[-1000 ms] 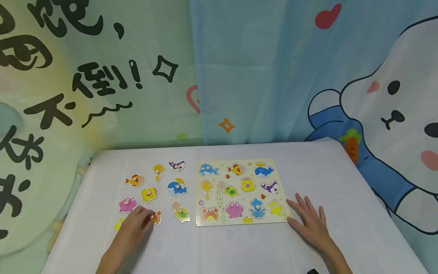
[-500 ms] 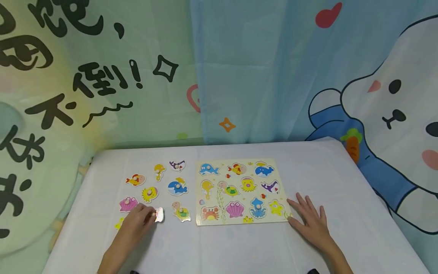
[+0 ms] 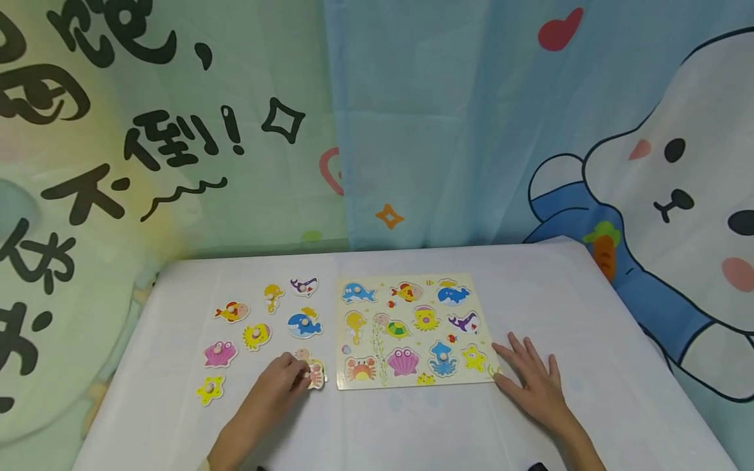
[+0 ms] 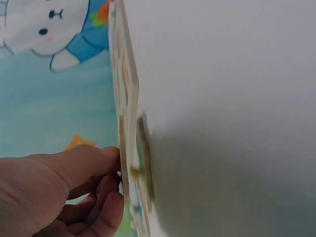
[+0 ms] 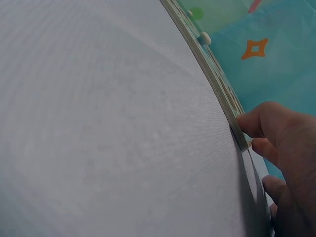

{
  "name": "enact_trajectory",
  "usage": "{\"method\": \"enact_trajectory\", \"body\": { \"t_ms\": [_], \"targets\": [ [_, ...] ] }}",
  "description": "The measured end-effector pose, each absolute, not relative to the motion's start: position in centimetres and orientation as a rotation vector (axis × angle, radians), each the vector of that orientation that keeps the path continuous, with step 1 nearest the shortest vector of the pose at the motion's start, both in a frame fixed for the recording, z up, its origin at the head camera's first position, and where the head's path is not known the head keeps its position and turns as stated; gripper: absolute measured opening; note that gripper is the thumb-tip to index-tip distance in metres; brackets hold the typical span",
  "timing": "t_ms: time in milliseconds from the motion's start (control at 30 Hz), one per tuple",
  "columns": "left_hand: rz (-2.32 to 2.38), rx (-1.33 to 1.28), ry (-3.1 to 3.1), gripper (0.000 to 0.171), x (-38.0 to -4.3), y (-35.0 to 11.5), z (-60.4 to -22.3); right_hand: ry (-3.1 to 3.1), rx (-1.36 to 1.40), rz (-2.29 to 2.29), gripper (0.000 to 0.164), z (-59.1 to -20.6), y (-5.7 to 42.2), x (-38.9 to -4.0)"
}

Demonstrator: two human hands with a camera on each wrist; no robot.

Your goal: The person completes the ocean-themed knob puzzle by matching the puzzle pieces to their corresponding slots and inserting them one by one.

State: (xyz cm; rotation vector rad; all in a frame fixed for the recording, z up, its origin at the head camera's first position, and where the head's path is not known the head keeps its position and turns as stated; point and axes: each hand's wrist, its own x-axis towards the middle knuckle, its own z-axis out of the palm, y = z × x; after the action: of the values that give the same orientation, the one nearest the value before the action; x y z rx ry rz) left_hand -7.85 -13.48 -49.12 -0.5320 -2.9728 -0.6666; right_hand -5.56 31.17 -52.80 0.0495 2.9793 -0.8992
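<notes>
Looking down from my head, I see my left forearm slant in from the near side, up and to the right. My left hand (image 3: 281, 381) is arched palm-down, pinching the crab (image 3: 317, 375) at the fingertips. The crab hides most of the turtle (image 3: 302, 354) and sits just left of the board (image 3: 421, 341). What shows of the crab is longest in the direction away from me — my fingers cover the rest, and I can't tell which way its claws point. The board lies flat on the table (image 3: 389, 432), its long axis running left to right. My right hand (image 3: 533, 369) is spread at the board's right edge, fingers pointing forward and left, thumb out to the near corner.

From my left wrist, thumb and fingers close on the crab, which shows edge-on: a thin strip upright in this view, nearly parallel to the turtle's edge. I can't tell whether the two touch.

From my right wrist, the board's edge runs slantwise down to its corner. My thumb touches it there — the other fingers lie lower, partly in shadow.
</notes>
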Motion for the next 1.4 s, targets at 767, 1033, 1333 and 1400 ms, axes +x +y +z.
{"method": "enact_trajectory", "body": {
  "t_ms": [767,1033,1333,1400],
  "targets": [
    [-0.689,-0.882,-2.894,0.008,-9.7,-5.9,-50.6,2.973,0.063,-0.885,0.057,-53.0,31.1,-5.5],
    [-0.667,-0.890,-2.924,0.011,-9.7,-5.8,-50.5,2.988,0.059,-0.883,0.056,-53.0,31.2,-5.4],
    [-0.613,-0.859,-2.918,0.010,-9.6,-5.4,-50.5,2.983,0.064,-0.872,0.057,-52.9,31.2,-5.6],
    [-0.594,-0.866,-2.898,0.012,-9.6,-5.3,-50.5,2.987,0.063,-0.872,0.057,-53.0,31.2,-5.6]
  ]
}}
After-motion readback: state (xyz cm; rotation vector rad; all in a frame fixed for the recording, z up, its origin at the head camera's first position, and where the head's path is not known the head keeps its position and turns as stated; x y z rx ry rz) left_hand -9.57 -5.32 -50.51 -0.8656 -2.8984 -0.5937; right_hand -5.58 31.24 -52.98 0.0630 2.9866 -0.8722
